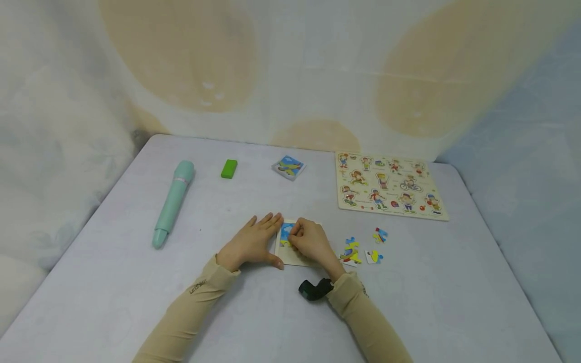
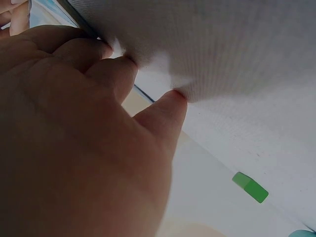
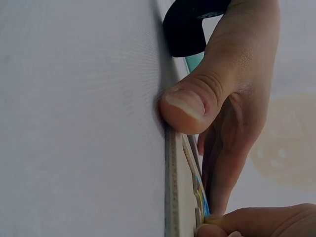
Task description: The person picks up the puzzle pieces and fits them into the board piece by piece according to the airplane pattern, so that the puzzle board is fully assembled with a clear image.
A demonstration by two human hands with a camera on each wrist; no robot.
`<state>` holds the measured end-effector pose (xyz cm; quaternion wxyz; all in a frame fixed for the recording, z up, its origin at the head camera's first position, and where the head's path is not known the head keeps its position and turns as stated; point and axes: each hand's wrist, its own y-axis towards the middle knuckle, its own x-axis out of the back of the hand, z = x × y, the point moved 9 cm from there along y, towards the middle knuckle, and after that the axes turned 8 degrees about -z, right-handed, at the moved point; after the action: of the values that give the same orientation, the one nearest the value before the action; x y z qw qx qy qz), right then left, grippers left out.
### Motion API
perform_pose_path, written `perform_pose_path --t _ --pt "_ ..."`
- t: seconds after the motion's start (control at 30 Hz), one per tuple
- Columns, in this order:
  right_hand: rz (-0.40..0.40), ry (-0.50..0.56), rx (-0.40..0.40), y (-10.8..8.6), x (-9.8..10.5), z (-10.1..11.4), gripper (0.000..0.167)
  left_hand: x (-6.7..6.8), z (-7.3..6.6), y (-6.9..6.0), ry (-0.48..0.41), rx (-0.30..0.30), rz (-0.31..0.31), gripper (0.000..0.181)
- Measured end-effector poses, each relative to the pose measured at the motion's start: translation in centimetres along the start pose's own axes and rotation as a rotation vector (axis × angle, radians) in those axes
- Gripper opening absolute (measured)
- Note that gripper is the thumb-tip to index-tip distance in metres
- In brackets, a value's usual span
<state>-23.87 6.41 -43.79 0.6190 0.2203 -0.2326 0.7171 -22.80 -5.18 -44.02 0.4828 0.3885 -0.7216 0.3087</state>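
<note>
A small wooden jigsaw tray (image 1: pixel 297 258) lies flat on the table, with blue and yellow puzzle pieces (image 1: pixel 285 231) in its upper left part. My left hand (image 1: pixel 252 243) rests spread along its left side, the thumb (image 3: pixel 185 111) touching the near edge. Over the tray, my right hand (image 1: pixel 312 242) has its thumb and fingers curled together, pinching a puzzle piece (image 3: pixel 206 207) at the assembled part. The fingers hide most of that piece. To the right lie loose puzzle pieces (image 1: pixel 351 251), a yellow-and-white one (image 1: pixel 373 257) and a red-and-blue one (image 1: pixel 380 235).
A wooden peg puzzle board (image 1: pixel 386 186) with figures lies at the back right. Farther back are a small picture card (image 1: pixel 289 167) and a green block (image 1: pixel 229 169). A mint-green microphone-shaped object (image 1: pixel 174 204) lies at left. A black wrist camera (image 1: pixel 315 290) sits by my right wrist.
</note>
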Motion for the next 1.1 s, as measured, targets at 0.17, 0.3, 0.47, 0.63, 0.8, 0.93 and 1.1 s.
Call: perform_pose_path --t 0.17,0.3,0.47,0.63,0.8,0.93,1.1 --pt "0.004 0.019 0.007 0.0 -0.1 0.0 0.005 0.0 0.0 0.0 0.009 -0.006 -0.003 0.117" --pt "0.033 0.031 0.014 0.1 -0.1 -0.2 0.005 0.2 -0.3 0.1 0.01 -0.013 -0.005 0.117" --pt "0.085 0.063 -0.008 0.0 -0.1 -0.5 0.007 0.3 -0.4 0.0 0.004 -0.018 -0.004 0.117" --pt "0.085 0.066 -0.036 0.1 0.8 -0.8 0.008 0.4 -0.4 -0.1 -0.001 -0.013 -0.003 0.117" --pt "0.033 0.057 -0.054 0.4 2.4 -1.6 0.008 0.5 -0.3 -0.1 -0.004 0.0 -0.002 0.118" --pt "0.012 0.051 -0.068 0.4 3.9 -2.5 0.01 0.4 -0.4 -0.1 -0.01 -0.006 0.002 0.117" --pt "-0.014 0.002 -0.078 0.1 6.8 -4.0 0.015 0.3 -0.5 0.0 -0.011 -0.017 -0.01 0.117"
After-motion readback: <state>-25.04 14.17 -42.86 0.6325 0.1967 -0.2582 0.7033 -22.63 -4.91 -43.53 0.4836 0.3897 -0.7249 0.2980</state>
